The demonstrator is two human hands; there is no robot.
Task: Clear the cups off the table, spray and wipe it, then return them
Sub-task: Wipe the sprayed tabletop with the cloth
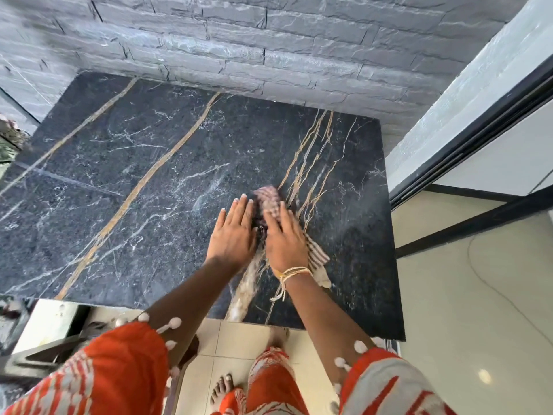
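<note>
A black marble table (125,181) with gold and white veins fills the middle of the view. On its right half lies a striped red-and-cream cloth (269,199). My left hand (232,232) presses flat on the cloth's left side with straight fingers. Beside it, my right hand (284,238) lies flat on the cloth too, a thread bracelet at its wrist. Part of the cloth sticks out past my right wrist toward the table's near edge. No cups show on the table or anywhere else in view.
A grey stone-brick wall (269,46) backs the table. At the right runs a black-framed sliding door (466,136) over cream floor tiles (478,295). My bare feet stand at the table's near edge. A dark piece of furniture (45,354) sits at the lower left.
</note>
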